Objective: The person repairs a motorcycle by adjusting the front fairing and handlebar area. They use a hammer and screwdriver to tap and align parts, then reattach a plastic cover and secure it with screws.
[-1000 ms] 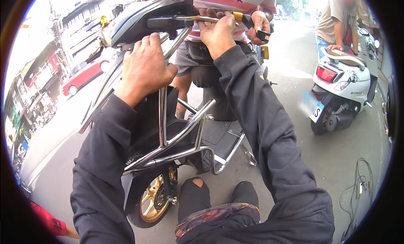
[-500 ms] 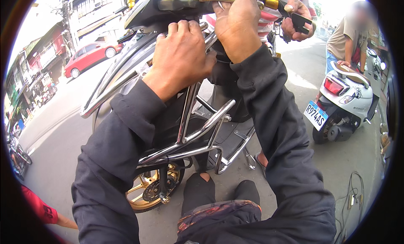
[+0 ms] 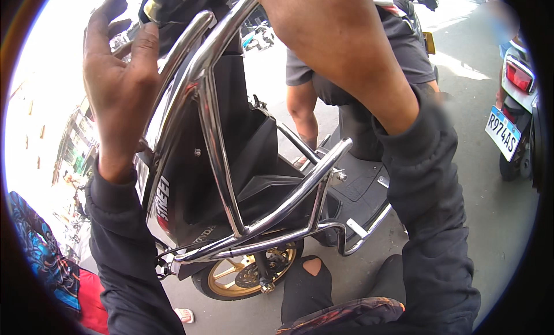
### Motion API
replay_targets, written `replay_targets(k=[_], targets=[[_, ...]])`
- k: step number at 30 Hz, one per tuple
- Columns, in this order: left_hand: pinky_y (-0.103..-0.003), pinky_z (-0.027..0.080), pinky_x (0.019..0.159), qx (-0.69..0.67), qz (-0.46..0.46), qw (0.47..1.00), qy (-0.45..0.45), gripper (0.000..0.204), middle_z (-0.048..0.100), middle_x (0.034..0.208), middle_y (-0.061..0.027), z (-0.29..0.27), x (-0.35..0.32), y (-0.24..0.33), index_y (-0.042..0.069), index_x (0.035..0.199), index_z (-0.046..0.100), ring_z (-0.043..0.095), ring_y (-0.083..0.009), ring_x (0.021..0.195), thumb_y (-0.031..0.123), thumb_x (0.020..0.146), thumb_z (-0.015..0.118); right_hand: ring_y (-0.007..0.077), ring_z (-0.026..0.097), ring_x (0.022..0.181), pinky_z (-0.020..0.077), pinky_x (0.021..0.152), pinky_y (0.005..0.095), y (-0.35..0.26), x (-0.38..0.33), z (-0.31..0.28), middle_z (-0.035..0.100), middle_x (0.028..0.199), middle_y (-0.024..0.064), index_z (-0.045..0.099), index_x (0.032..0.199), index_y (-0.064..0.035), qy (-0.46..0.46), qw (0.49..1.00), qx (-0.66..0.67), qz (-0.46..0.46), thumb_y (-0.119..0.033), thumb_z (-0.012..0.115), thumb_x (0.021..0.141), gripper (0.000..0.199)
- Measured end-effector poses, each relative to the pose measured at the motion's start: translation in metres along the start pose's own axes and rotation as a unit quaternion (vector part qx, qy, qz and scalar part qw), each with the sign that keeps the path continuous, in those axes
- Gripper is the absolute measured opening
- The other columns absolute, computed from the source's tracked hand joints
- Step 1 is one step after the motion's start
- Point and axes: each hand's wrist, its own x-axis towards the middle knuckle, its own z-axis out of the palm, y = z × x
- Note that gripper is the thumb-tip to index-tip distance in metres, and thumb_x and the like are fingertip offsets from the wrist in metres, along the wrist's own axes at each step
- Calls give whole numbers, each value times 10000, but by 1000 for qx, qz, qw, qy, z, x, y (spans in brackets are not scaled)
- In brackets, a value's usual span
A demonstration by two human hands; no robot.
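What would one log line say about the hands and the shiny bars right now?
left hand: open, beside chrome tubular guard frame | right hand: over frame top, grip unclear | black scooter with gold wheel: upright

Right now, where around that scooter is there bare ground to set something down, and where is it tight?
Bare grey pavement lies between the black scooter's footboard and the parked white scooter. It is crowded around the chrome tube guard, the gold front wheel and the person's torn black trouser knee. The left hand is open beside the guard.
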Motion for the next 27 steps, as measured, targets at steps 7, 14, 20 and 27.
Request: replay_targets(k=[7, 14, 20, 27], targets=[[-296, 487, 978, -15, 17, 975, -220, 380, 686, 1221, -94, -25, 49, -50, 47, 1344, 608, 619, -175, 1152, 233, 1013, 619, 200, 653, 1115, 492, 956, 329, 2, -132, -66, 671, 1198, 128, 586, 1279, 40, -28, 975, 26, 219, -37, 582, 975, 314], [-308, 467, 1010, 53, 97, 972, -206, 315, 644, 1262, -97, -6, 43, -57, 36, 1291, 578, 603, -165, 1151, 243, 1084, 460, 383, 565, 1197, 428, 1024, 499, -33, -235, -88, 638, 1177, 232, 560, 1193, -15, 7, 867, 303, 395, -466, 703, 906, 554], [-339, 492, 1001, -52, 25, 983, -175, 295, 620, 1266, -147, 8, 40, -46, 21, 1281, 564, 622, -200, 1129, 206, 1080, 452, 422, 608, 1049, 484, 907, 544, -18, -276, -105, 638, 1180, 267, 517, 1301, -53, 6, 911, 264, 315, -344, 638, 956, 467], [-340, 492, 987, 57, 12, 976, -210, 287, 618, 1251, -145, 3, 60, -31, 21, 1271, 566, 620, -202, 1111, 191, 1062, 469, 431, 594, 1060, 486, 897, 572, -41, -309, -59, 555, 1242, 269, 536, 1267, -94, -37, 873, 330, 356, -421, 693, 915, 505]])
